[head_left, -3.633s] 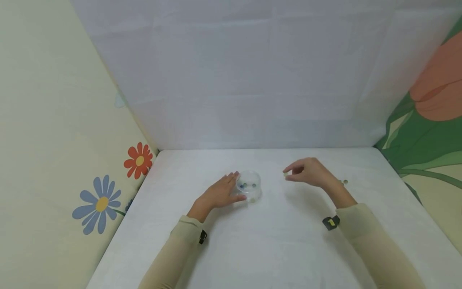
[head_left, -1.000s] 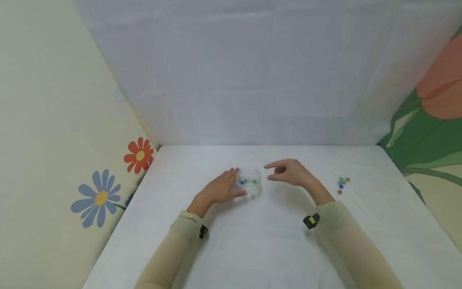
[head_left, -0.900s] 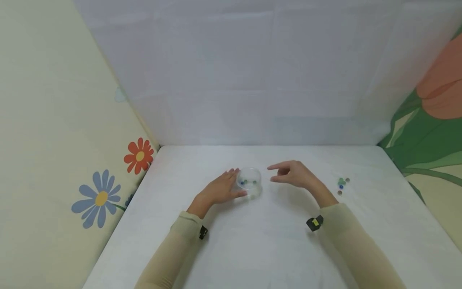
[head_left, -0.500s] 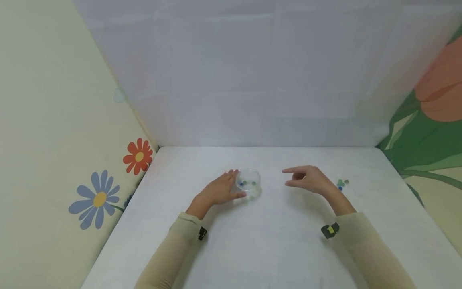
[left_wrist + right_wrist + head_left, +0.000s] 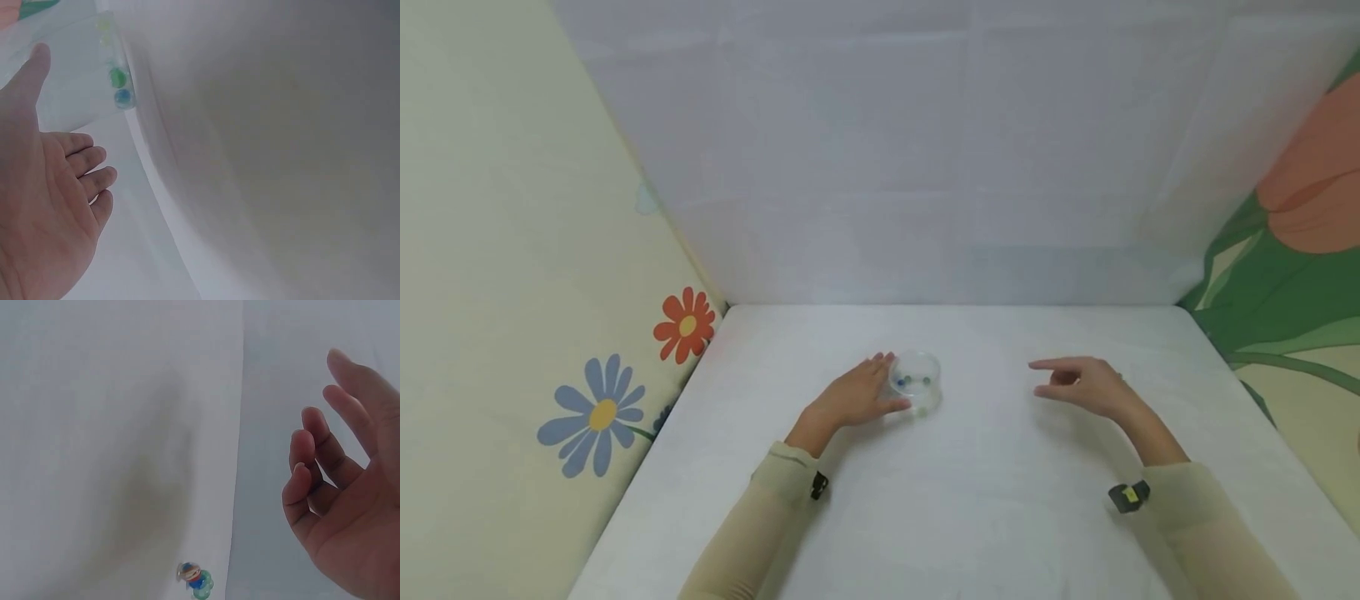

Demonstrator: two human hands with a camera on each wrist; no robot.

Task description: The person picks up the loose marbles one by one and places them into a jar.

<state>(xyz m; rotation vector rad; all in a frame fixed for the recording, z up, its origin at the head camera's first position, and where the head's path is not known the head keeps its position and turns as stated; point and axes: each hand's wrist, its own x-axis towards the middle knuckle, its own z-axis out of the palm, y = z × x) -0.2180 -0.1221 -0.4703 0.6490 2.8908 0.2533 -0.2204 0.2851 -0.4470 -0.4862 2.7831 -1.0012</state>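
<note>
A clear plastic cup (image 5: 927, 360) stands on the white table with several glass marbles at its bottom. In the left wrist view, a green marble (image 5: 117, 77) and a blue marble (image 5: 122, 97) show through its wall. My left hand (image 5: 852, 397) lies beside the cup, thumb on the near side and straight fingers touching or close to its left side. To the right, my right hand (image 5: 1086, 385) hovers above the table, holding nothing, thumb and forefinger apart. Several loose marbles (image 5: 195, 579) lie together on the table, mostly hidden behind that hand in the head view.
A white cloth covers the table (image 5: 970, 517) and hangs as a backdrop (image 5: 880, 167) behind it. Flower-printed walls (image 5: 625, 250) stand to the left and right. A black wrist camera (image 5: 1129, 497) sits at the right cuff.
My right hand pinched a marble, came close to the cup, and has since moved back right, empty, towards the loose marbles, now covering them. My left hand has stayed by the cup.
</note>
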